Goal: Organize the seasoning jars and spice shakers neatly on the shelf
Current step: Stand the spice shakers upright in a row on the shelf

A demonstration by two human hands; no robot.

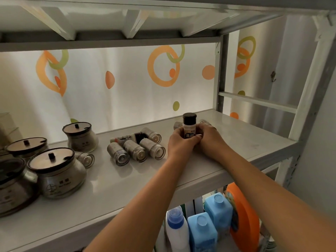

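Several seasoning jars (56,171) are crowding the left end of the shelf (254,142), and mid-shelf the shakers (136,150) are lying on their sides, so I am judging any nudge could roll them off the front. Rightward, my left grip (179,140) and right grip (209,139) are both clasping the upright black-capped shaker (189,124); uneven release might topple it.

Home storage corner: seasoning jars (58,171) on shelf (127,180), detergent bottles (201,231) below.
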